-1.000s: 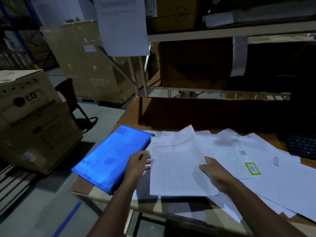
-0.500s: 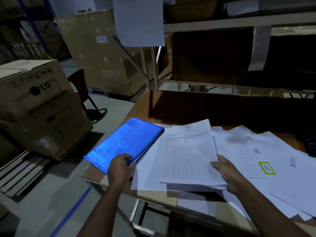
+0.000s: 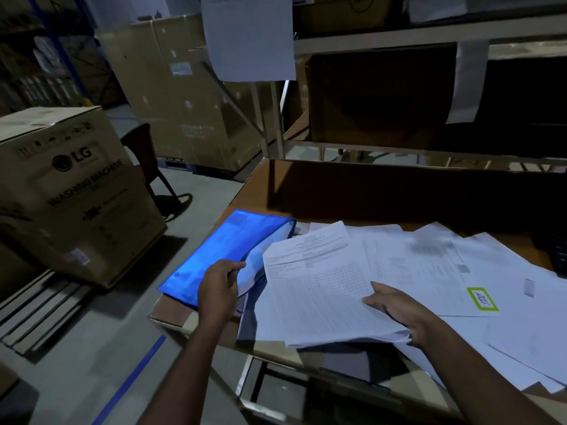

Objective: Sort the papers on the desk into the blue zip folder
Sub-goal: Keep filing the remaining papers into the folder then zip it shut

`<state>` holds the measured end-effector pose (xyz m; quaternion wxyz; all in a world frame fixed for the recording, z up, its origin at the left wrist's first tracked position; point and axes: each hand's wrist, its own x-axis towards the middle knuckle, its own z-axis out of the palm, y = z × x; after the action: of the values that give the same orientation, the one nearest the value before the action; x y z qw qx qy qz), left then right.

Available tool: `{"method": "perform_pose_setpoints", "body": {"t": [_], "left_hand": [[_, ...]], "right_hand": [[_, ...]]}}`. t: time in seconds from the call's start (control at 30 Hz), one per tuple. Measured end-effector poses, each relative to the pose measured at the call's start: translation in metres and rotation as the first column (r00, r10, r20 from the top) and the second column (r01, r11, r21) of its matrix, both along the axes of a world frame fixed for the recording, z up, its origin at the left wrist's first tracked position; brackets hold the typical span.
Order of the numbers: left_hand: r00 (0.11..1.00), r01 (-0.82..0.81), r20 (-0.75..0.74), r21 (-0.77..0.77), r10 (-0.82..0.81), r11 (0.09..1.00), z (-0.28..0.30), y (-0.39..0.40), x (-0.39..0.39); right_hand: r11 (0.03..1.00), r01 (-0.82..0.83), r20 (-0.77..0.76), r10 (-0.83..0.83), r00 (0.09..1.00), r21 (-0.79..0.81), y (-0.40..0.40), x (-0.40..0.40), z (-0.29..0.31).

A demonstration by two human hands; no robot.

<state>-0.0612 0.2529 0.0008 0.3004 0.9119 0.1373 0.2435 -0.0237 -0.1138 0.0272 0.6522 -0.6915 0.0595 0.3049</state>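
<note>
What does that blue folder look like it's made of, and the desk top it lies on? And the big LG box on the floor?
Blue zip folder: seemingly thin glossy plastic; it shines and its flap bends softly where the left hand lifts it.
Desk: probably wood or a wood-look laminate; brown, smooth and flat with a paler edge.
LG box: corrugated cardboard, matt brown with printed lettering and folded top flaps.

One head-worn wide view, looked forward and down, close over the desk (image 3: 254,191) near edge, shelves (image 3: 429,35) far behind
</note>
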Motion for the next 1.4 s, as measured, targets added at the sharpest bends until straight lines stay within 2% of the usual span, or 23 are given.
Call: {"method": "perform_pose_setpoints", "body": {"t": [0.17, 0.4, 0.5, 0.67, 0.83, 1.03, 1.23, 1.3, 1.4], "left_hand": [[0.993, 0.118, 0.027, -0.024, -0.117, 0.993, -0.004, -0.004, -0.009], [0.955, 0.295, 0.008, -0.159, -0.297, 0.942, -0.001, -0.003, -0.027], [0.943, 0.33, 0.023, -0.168, -0.331, 0.929, 0.003, -0.002, -0.032], [0.943, 0.325, -0.01, -0.19, -0.333, 0.926, 0.009, -0.005, -0.032], [0.941, 0.323, -0.062, -0.124, -0.332, 0.938, 0.011, -0.008, -0.028], [0.916, 0.375, -0.109, -0.112, -0.386, 0.92, 0.005, -0.026, -0.03], [0.908, 0.391, -0.105, -0.136, -0.405, 0.91, 0.004, -0.035, -0.036], [0.911, 0.38, -0.11, -0.152, -0.398, 0.912, 0.004, -0.035, -0.037], [0.915, 0.367, -0.11, -0.174, -0.388, 0.914, 0.002, -0.032, -0.039]], "right_hand": [[1.0, 0.026, 0.003, -0.026, 1.0, 0.012, 0.026, 0.011, 0.009], [0.955, 0.296, 0.036, -0.297, 0.954, 0.025, 0.067, 0.02, 0.014], [0.909, 0.412, 0.043, -0.414, 0.909, 0.058, 0.081, 0.019, 0.007], [0.883, 0.466, 0.125, -0.469, 0.874, 0.054, 0.105, 0.014, -0.003], [0.908, 0.415, 0.196, -0.417, 0.887, 0.056, 0.124, 0.009, -0.008], [0.98, 0.161, 0.044, -0.167, 0.985, 0.117, 0.148, 0.011, -0.012], [0.959, 0.285, 0.117, -0.282, 0.952, -0.001, 0.163, 0.008, -0.015], [0.983, 0.182, 0.061, -0.181, 0.982, -0.015, 0.169, 0.005, -0.017], [0.994, -0.074, -0.03, 0.072, 0.997, -0.08, 0.172, 0.005, -0.014]]}}
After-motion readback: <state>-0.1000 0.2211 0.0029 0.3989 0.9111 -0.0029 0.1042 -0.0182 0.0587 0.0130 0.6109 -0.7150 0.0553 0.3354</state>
